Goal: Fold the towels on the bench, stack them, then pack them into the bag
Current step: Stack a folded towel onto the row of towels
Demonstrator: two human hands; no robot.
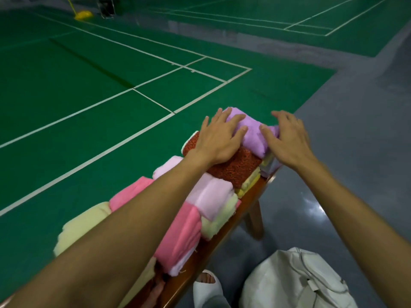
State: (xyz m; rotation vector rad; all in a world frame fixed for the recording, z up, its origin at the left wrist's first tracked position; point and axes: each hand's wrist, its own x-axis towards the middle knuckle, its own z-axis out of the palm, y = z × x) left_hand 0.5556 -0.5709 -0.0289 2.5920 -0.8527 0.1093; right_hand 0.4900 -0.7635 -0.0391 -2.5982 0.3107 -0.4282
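Observation:
A purple towel (251, 134) lies crumpled on top of a folded stack at the far end of the wooden bench (224, 232). My left hand (219, 138) presses flat on its left side, fingers spread, partly over a rust-red towel (235, 167). At the towel's right edge is my right hand (287, 138), fingers apart and resting on the cloth. Folded pink (180, 236), pale pink (209, 194) and cream (84, 225) towels line the bench nearer me, partly hidden by my left forearm. A white bag (293, 283) sits on the floor at lower right.
The bench stands where the green court floor (89, 90) meets grey flooring (355, 152). A white slipper (206, 287) on a foot is beside the bag. A bench leg (255, 221) drops to the grey floor. A yellow base (83, 15) stands far off.

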